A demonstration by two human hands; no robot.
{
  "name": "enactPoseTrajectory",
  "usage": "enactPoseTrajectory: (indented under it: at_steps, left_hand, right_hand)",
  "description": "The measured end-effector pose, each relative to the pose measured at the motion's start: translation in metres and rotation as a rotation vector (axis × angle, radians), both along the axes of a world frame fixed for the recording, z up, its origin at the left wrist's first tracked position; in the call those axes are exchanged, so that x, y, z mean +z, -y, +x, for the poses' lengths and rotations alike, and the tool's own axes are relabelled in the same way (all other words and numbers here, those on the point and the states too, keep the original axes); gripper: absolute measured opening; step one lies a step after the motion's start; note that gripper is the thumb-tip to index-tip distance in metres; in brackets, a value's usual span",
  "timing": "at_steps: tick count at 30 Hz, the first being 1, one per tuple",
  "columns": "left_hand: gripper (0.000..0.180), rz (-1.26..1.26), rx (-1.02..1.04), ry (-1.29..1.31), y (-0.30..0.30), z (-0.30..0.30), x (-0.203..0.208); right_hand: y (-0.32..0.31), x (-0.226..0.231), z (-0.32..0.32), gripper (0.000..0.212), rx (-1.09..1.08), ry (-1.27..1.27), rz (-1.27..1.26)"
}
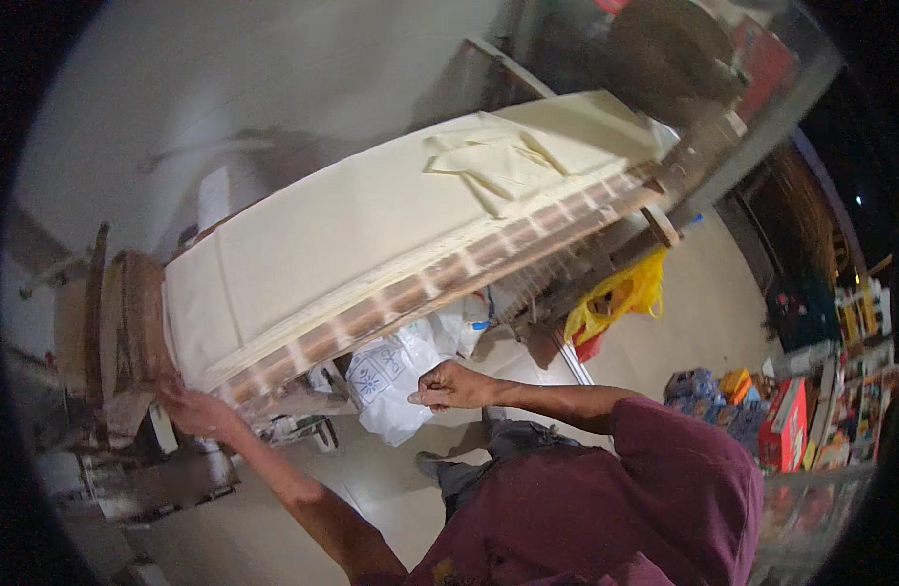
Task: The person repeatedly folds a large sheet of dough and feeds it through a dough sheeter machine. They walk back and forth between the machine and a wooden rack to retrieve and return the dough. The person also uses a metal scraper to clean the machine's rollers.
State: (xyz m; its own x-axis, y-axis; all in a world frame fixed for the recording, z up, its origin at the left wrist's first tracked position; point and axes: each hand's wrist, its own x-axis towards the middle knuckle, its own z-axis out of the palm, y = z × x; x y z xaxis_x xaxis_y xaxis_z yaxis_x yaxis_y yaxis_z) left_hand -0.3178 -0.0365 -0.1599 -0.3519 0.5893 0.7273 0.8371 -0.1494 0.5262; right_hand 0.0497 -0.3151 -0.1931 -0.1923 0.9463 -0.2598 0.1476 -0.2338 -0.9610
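Observation:
A long cream cloth point(332, 225) is stretched over a wooden frame, with a loosely crumpled fold of the same cloth point(503, 168) on its far right part. Pale strips wrap at intervals around the frame's near wooden beam point(449, 275). My left hand point(197, 412) is at the beam's left end, close to the upright wooden end piece point(140, 322); its fingers are blurred and partly lost against the wood. My right hand point(451, 386) is held in front of the beam, apart from it, with thumb and fingers pressed together. Anything in that pinch is too small to see.
A white plastic bag point(386, 391) is below the beam, beyond my right hand. A yellow plastic bag point(620, 298) hangs under the frame's right part. Stacked colourful packages and a red box point(784, 425) stand at the right. A pale wall point(303, 78) rises behind the frame.

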Motion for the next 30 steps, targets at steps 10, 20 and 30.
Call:
enactPoseTrajectory:
  at_steps: [10,20,30]
  left_hand:
    - [0.043,0.251,-0.347,0.130,0.029,0.040,0.036]
    - [0.051,0.626,0.121,-0.842,0.102,0.045,0.009]
    - [0.042,-0.016,-0.269,0.656,0.250,0.128,-0.113]
  right_hand:
    - [0.106,-0.024,0.152,0.030,-0.158,0.442,0.172]
    - [0.147,-0.105,0.381,0.042,-0.991,0.871,0.172]
    - [0.103,-0.233,0.492,0.050,-0.963,0.832,-0.086]
